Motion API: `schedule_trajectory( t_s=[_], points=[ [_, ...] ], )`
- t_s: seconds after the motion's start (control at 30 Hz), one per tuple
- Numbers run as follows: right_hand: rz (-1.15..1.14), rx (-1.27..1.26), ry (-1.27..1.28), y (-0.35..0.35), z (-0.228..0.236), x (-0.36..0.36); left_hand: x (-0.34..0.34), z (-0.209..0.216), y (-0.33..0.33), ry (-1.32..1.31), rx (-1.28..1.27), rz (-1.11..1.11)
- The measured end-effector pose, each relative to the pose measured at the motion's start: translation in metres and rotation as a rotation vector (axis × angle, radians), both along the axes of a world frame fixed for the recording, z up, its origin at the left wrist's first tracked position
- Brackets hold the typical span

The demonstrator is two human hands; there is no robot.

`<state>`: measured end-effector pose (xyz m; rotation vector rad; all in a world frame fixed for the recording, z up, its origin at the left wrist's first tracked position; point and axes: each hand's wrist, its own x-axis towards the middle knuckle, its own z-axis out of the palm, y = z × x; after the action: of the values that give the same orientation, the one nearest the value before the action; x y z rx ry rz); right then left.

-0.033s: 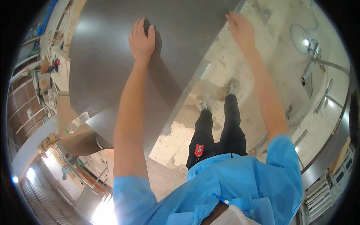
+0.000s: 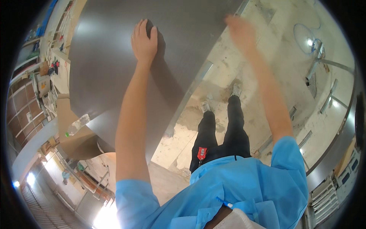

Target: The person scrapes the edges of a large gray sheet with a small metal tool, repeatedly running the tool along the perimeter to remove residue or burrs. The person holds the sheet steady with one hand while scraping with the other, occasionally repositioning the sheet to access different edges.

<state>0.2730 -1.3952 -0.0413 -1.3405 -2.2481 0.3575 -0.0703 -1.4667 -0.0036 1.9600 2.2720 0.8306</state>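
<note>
A large dark grey sheet point(image 2: 183, 49) with a smooth, dull sheen stretches out ahead of me. My left hand point(image 2: 145, 42) rests flat on its top, fingers extended and thumb spread, casting a shadow to the right. At the sheet's right edge, near the far end, is my right hand point(image 2: 241, 33). Motion smears its fingers, so I cannot make out whether they touch the edge or hold anything.
A clear plastic bottle point(image 2: 77, 125) with a green cap lies by the sheet's near left corner, next to a curled brown sheet point(image 2: 78, 145). Metal bars point(image 2: 315, 65) and a blue hose point(image 2: 301, 42) lie on the stained floor to the right. Cluttered benches point(image 2: 57, 72) stand at left.
My right hand has shifted slightly left and a little down along the sheet's edge, and is more blurred. The left hand has stayed in place on the sheet.
</note>
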Motion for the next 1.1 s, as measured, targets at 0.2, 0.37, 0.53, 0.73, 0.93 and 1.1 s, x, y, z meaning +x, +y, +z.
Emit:
schedule_trajectory(
  t_s=[0.2,0.37,0.53,0.73,0.93,1.1],
  points=[
    [0.3,-0.221,0.062,-0.185,0.002,-0.055,-0.018,0.01,-0.14,0.051,-0.129,-0.05],
    [0.115,-0.025,0.042,-0.091,0.01,-0.031,-0.062,0.034,-0.285,0.114,-0.291,0.021],
    [-0.077,0.031,0.073,-0.082,-0.007,-0.037,-0.076,0.025,-0.342,0.247,-0.346,0.079],
    [0.578,-0.34,-0.063,-0.307,0.007,-0.096,-0.073,0.027,-0.337,0.259,-0.309,0.082],
    [-0.028,0.099,0.12,-0.126,-0.001,-0.047,-0.072,0.027,-0.338,0.249,-0.289,0.081],
    [0.096,-0.008,-0.068,-0.215,-0.005,-0.089,-0.076,0.026,-0.337,0.228,-0.311,0.097]
  ],
)
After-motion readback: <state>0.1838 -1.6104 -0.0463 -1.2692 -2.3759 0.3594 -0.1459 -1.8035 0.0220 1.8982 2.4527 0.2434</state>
